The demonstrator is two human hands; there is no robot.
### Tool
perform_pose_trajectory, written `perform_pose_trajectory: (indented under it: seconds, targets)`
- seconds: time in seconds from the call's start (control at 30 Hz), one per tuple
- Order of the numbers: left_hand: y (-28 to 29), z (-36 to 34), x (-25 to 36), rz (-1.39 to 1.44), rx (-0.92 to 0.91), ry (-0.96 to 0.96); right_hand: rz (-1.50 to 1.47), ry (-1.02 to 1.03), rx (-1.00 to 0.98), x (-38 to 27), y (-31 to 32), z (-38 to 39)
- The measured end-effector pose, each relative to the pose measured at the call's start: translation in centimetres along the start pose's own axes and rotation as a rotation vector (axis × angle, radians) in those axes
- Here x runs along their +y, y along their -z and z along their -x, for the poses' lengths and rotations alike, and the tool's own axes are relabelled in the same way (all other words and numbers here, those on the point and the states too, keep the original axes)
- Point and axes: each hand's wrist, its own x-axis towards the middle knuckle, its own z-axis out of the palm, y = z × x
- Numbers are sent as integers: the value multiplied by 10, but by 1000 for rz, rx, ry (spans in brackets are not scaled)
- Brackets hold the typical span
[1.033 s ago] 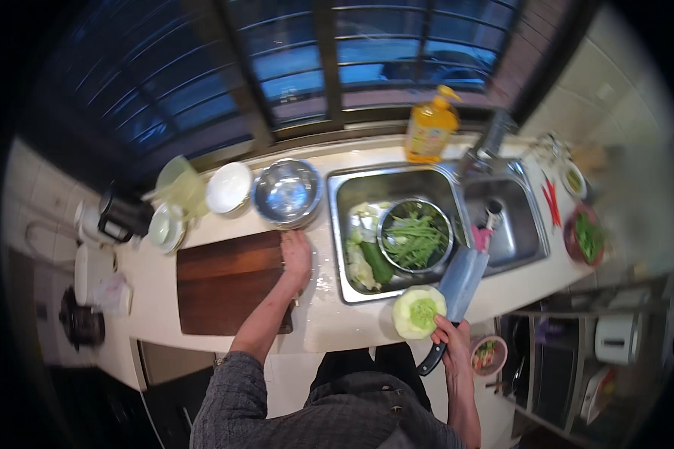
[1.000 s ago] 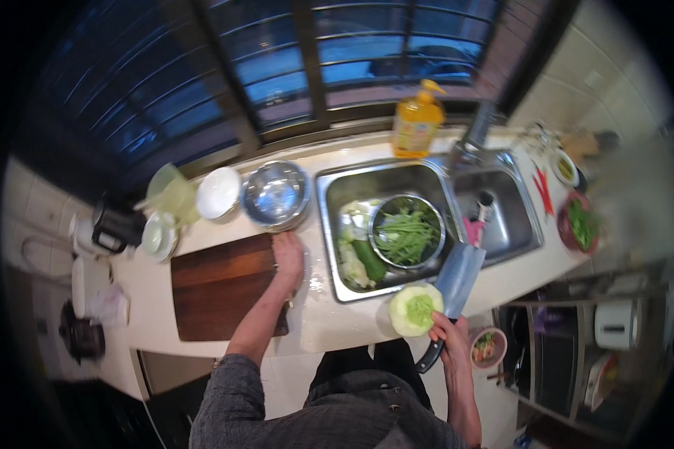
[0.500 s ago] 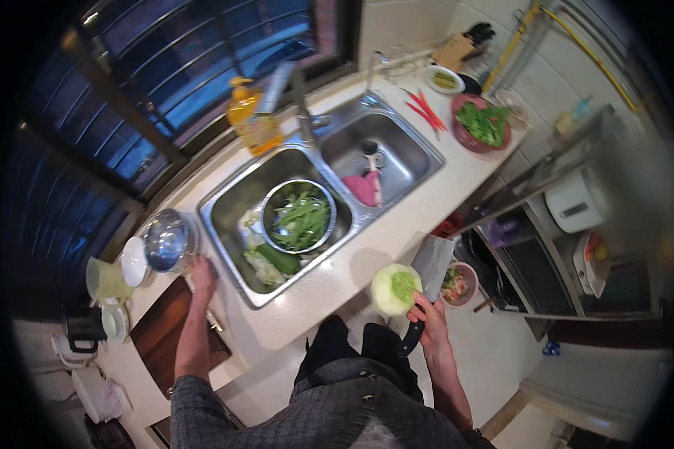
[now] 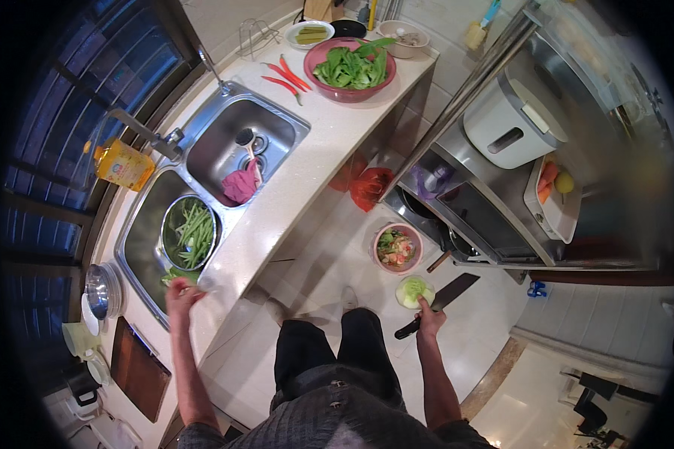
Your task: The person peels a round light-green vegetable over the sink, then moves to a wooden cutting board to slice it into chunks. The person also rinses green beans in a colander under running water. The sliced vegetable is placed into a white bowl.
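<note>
Pale kitchen floor tiles (image 4: pixel 472 352) backdrop a cut green gourd (image 4: pixel 410 288) and black-handled cleaver (image 4: pixel 455 291), both gripped in the right hand (image 4: pixel 430 322) beyond the counter (image 4: pixel 296 179), while the left hand (image 4: pixel 180 299), loosely open, hovers by the steel double sink (image 4: pixel 281 150) near green beans (image 4: pixel 195 233).

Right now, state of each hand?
Left hand: nothing visibly held; open or closed can't be told.
Right hand: closed, holding the cleaver and a cut pale-green vegetable.
</note>
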Motion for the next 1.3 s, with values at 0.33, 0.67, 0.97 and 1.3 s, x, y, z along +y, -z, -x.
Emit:
perform_pose_trajectory:
  seconds: [0.33,0.67,0.97,1.3]
  targets:
    - [-477,53,-89,-330,-475,254,-123,-74,-31,34,16,-81]
    - [-313,67,-116,-220,-411,324,-37,-205,-11,52,94,-30]
    - [-138,128,-73,-23,90,254,229,-37,-449,18,53,-20]
    - [-161,112,-128,-60,-197,395,100,50,-588,9,23,46]
